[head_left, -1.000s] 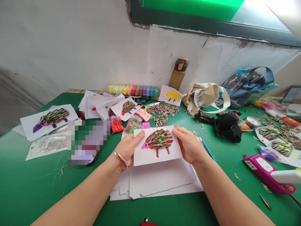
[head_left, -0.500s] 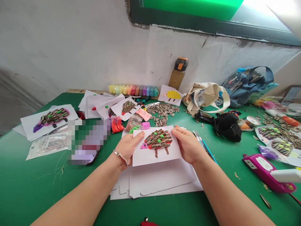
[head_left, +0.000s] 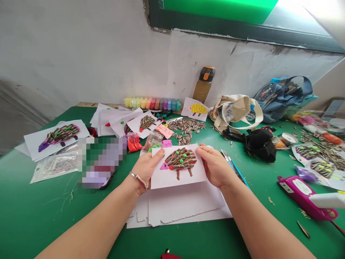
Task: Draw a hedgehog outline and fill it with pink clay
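A white card (head_left: 161,181) bears a hedgehog made of striped seeds, with green dots, a pink head and brown legs. My left hand (head_left: 147,167) pinches its left edge, thumb on top, a silver bracelet at the wrist. At the right edge, my right hand (head_left: 215,165) grips the card between thumb and fingers. The card is tilted up above a stack of white paper (head_left: 185,207). Behind it lie a pink clay packet (head_left: 166,143), a red clay packet (head_left: 134,142) and a pile of seeds (head_left: 187,126).
Seed hedgehog cards (head_left: 61,135) lie at the left, a bottle (head_left: 203,84) stands by the wall. Right of the paper are a cutter knife (head_left: 229,158), a black strap (head_left: 260,145), a cloth bag (head_left: 229,109) and a magenta glue device (head_left: 299,194).
The card has shifted very slightly to the left in my hands. Both hands keep the same hold.
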A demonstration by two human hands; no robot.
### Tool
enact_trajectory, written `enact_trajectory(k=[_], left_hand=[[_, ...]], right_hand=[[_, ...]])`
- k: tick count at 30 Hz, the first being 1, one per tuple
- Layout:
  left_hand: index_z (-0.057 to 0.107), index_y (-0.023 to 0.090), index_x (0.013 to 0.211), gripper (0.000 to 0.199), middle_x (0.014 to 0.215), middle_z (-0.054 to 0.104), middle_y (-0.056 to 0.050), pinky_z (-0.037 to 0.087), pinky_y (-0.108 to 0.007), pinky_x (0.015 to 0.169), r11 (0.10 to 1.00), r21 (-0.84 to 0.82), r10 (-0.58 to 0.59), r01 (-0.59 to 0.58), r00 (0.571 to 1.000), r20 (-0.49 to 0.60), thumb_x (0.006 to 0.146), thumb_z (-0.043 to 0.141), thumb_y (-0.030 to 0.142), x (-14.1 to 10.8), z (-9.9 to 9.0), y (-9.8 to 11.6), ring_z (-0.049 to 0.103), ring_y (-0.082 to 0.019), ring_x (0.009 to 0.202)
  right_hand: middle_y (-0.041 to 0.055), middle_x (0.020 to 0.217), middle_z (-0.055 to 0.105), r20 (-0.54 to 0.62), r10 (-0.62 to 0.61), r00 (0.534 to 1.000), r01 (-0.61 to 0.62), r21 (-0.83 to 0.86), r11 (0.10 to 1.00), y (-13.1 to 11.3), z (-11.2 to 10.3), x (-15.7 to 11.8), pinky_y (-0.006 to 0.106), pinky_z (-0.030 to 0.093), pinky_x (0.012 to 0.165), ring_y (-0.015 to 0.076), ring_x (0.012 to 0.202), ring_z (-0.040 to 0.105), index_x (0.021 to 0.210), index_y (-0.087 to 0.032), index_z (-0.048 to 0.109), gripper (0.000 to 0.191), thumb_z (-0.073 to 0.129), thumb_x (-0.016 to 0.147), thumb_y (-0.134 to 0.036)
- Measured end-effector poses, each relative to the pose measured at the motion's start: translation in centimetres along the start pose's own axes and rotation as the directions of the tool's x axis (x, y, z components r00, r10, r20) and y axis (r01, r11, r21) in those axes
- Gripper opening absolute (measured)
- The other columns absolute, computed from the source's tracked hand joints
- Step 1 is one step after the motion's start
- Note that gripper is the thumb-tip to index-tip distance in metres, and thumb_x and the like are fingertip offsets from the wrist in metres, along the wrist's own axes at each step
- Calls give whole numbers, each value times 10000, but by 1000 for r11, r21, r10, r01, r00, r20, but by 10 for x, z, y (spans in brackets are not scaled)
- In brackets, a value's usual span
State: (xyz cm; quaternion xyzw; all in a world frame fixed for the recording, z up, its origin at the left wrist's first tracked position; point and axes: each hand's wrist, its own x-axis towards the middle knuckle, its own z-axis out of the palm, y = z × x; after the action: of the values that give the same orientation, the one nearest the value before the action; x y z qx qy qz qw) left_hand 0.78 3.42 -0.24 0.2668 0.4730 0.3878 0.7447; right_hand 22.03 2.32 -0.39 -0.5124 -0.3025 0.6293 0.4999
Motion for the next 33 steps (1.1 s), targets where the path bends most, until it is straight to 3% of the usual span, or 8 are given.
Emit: enact_trajectory(k=[5,11,16,28,33], left_hand=[[702,100,773,315,600,686,-93,522,-290,441,989,140,51,-36,994,-100,745,749,411,1,-3,-1,642,-209,478],[676,95,667,337,538,656,-77,430,-226,355,983,183,55,-30,989,-135,683,790,411,0,-2,1,577,-159,396],[682,105,694,314,595,685,-83,476,-254,420,982,185,44,-23,992,-115,675,786,401,3,-2,0,611,-177,455],[687,108,680,335,569,676,-69,425,-217,385,965,254,101,-64,986,-134,650,803,421,1,-3,1,588,-157,434],[700,116,736,421,621,696,-87,502,-280,439,980,190,71,-53,993,-91,660,779,522,2,-3,-2,637,-205,492]], right_hand=[[-30,646,542,33,6,999,-5,-25,1000,1,1,-1,224,372,517,112,605,483,679,-211,613,245,747,693,-416],[-22,669,564,36,4,999,-2,-56,998,-1,2,-2,227,391,535,116,607,497,683,-210,599,268,745,681,-436],[-16,696,583,28,4,1000,-2,-64,998,-1,1,-1,238,390,571,148,698,536,692,-221,599,252,732,678,-435],[-51,587,484,100,20,995,-20,-2,1000,-2,2,-4,225,377,555,98,564,436,709,-214,642,204,732,726,-396],[-53,600,507,48,24,999,-26,29,999,-1,0,-1,225,354,524,97,561,438,667,-213,606,231,759,700,-384]])
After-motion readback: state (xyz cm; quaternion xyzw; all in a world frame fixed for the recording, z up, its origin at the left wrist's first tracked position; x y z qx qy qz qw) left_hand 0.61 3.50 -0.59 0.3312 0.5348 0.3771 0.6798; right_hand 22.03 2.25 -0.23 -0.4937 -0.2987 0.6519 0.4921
